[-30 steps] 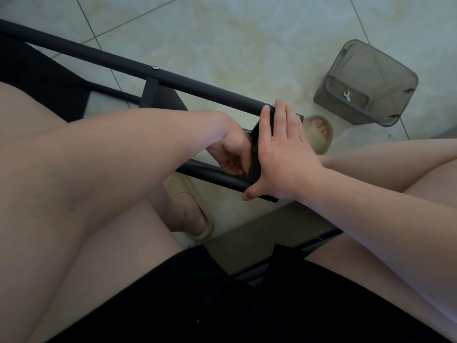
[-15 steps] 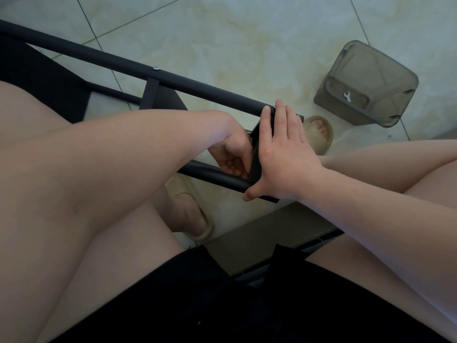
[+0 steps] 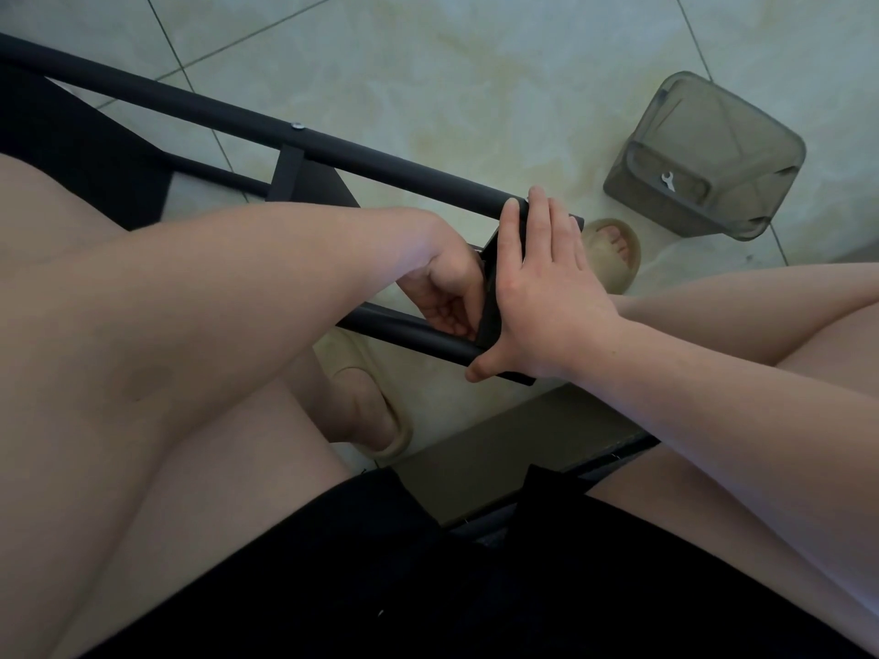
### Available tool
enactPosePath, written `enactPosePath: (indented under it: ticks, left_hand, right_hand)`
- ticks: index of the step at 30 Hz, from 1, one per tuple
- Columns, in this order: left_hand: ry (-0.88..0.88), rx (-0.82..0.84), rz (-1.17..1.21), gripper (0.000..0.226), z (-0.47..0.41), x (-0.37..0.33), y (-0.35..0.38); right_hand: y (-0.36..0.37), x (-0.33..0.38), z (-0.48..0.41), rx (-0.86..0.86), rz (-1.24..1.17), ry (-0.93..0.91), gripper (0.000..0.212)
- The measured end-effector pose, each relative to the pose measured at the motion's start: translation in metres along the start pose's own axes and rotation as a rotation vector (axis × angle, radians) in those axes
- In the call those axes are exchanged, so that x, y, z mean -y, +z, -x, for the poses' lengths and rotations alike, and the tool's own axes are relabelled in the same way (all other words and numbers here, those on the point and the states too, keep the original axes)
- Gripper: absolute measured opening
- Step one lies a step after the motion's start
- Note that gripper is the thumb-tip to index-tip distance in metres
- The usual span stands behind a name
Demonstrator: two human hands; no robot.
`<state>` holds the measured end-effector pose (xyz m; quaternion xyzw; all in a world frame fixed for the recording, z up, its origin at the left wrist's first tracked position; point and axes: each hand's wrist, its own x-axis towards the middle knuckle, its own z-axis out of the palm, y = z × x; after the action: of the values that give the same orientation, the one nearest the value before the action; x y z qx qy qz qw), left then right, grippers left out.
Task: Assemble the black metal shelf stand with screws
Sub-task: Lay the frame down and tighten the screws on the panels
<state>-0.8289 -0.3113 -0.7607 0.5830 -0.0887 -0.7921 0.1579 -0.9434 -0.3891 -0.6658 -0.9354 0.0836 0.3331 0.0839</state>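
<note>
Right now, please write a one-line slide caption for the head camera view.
Right hand presses flat on the black metal end plate of the shelf stand; left hand curls beside it.

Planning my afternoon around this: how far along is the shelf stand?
Done: one screw sits in the upper tube above a crosspiece. In hand: the right hand presses flat on the black end plate across the tube ends, the left hand curled behind it; what it holds is hidden. Left: likely fastening this end; a small wrench lies in the grey container.

A home — glossy tiled floor (image 3: 428, 64), slippers (image 3: 613, 254) worn.
</note>
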Motion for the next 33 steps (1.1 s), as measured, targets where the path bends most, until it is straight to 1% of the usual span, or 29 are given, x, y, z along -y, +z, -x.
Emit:
enactPosePath:
  ticks: [11,17,27,33]
  left_hand:
    - [0.04,0.023,0.014,0.022,-0.0006,0.0008,0.0001]
    - [-0.031,0.039,-0.047,0.008,0.0002,0.0031,-0.003]
    - [-0.028,-0.013,-0.016,0.013,-0.0023,-0.0001,-0.0002]
    - [-0.005,-0.012,-0.003,0.016,-0.0004,-0.0002,0.0011]
  right_hand:
    - [-0.0014,0.0001,0.0006,-0.007,0.007,-0.001,0.168]
    - [0.0,-0.0007,-0.0004,-0.009,0.018,-0.007,0.168]
    - [0.0025,-0.0008,-0.0015,-0.017,0.016,-0.006,0.169]
    - [0.0022,-0.0008,-0.0018,-0.014,0.007,-0.008,0.169]
